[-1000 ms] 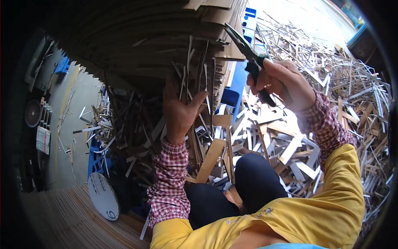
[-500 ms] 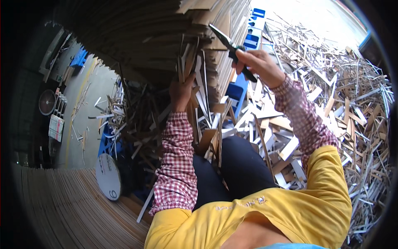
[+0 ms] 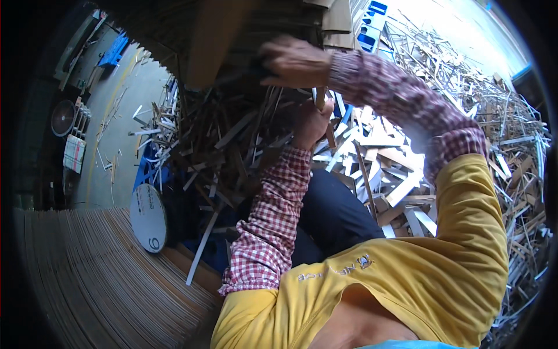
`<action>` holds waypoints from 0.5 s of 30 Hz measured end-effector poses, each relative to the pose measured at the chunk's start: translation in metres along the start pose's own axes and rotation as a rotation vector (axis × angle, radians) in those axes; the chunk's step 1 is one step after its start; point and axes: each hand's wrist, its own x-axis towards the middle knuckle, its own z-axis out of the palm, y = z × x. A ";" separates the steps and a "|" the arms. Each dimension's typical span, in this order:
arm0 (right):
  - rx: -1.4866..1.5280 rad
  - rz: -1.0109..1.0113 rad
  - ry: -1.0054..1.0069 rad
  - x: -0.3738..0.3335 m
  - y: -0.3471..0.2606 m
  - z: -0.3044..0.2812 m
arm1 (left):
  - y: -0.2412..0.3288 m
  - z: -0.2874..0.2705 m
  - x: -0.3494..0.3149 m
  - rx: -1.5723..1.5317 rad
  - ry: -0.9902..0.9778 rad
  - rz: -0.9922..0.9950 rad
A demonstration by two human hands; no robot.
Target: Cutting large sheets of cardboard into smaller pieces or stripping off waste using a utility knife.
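Observation:
My left hand [image 3: 314, 121] is closed round narrow cardboard strips [image 3: 331, 137], whose ends stick out above and below the fist. Just above and left of it, my right hand [image 3: 297, 63] reaches across in front of the cardboard stack [image 3: 337, 20]. It is blurred, its fingers curled round the dark long-nosed pliers [image 3: 261, 65], which mostly vanish in shadow and blur. A smeared brown piece of cardboard [image 3: 216, 43] shows to the left of this hand, against the dark side of the stack.
Loose cardboard offcuts [image 3: 401, 168] heap up on the right and around my knees. Another cardboard stack [image 3: 87, 279] stands at lower left, beside a round white disc [image 3: 148, 218]. A blue plastic pallet [image 3: 372, 26] shows at the top. A fan [image 3: 63, 118] stands far left.
My right hand has swept left and down with the pliers, crossing above my left hand. The left hand has moved right and nearer to me, holding strips. A blurred cardboard piece has appeared at the top.

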 end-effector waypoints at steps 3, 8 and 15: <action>0.168 -0.160 -0.242 -0.025 0.002 0.067 | -0.025 0.008 -0.011 0.590 0.025 0.650; 0.546 0.492 -0.901 -0.181 -0.040 0.102 | -0.008 0.081 -0.105 0.388 -0.613 0.041; 0.757 1.295 0.192 -0.334 -0.084 0.109 | -0.059 -0.012 -0.019 0.224 0.396 0.132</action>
